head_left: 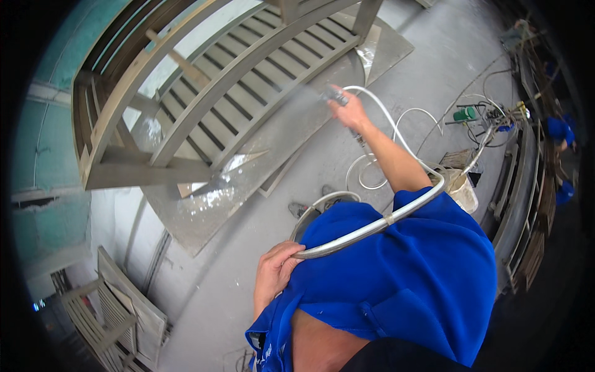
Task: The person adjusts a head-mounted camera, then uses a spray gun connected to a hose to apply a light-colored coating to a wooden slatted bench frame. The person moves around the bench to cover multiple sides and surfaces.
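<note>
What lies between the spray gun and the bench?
In the head view, pale mist lies between the spray gun and the bench, with the board beneath.

A spray gun (336, 96) beside white hose (379, 228) mists toward a slatted bench (235, 67).

White lettering (267, 355), blue shirt (421, 266), not legible

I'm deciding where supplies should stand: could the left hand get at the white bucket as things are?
Probably not: the left hand is holding the hose, and the bucket stands off to the right, past the person's shirt.
</note>
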{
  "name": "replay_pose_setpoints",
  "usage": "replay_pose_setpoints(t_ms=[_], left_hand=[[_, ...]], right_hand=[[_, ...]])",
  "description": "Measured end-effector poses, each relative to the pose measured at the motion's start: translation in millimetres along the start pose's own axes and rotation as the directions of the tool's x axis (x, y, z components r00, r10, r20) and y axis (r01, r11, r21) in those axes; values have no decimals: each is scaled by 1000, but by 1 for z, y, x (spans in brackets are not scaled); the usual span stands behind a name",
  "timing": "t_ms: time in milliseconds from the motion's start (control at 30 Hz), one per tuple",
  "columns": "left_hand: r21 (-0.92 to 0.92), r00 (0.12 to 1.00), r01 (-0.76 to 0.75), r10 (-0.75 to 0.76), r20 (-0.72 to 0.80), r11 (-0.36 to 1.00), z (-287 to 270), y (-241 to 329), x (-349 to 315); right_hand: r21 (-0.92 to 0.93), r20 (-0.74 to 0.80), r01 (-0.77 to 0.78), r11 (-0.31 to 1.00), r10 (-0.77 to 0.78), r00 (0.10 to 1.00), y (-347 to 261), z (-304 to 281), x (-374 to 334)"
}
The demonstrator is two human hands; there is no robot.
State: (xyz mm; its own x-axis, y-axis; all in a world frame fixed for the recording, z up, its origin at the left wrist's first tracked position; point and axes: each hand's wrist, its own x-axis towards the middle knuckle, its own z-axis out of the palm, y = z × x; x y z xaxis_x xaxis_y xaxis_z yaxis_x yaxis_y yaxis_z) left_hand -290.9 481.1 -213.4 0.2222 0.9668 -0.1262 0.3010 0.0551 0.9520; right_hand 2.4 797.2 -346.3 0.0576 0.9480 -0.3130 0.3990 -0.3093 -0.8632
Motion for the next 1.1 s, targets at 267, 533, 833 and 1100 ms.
replay_pose_setpoints(t_ms=[267,533,833,1100], left_hand=[[3,993,76,-76,85,997,21,19,11],[52,994,30,-35,99,998,35,24,-2],[102,999,42,-39,-32,994,-26,-1,-90],[-14,947,20,-24,-320,1000,-129,-80,-274]], right_hand=[[-456,-489,134,880,-373,788,55,-148,89],[-280,-37,496,822,-525,850,105,-81,15],[177,464,170,969,-235,854,89,161,-166],[-331,557,550,767,-311,770,56,330,-287]])
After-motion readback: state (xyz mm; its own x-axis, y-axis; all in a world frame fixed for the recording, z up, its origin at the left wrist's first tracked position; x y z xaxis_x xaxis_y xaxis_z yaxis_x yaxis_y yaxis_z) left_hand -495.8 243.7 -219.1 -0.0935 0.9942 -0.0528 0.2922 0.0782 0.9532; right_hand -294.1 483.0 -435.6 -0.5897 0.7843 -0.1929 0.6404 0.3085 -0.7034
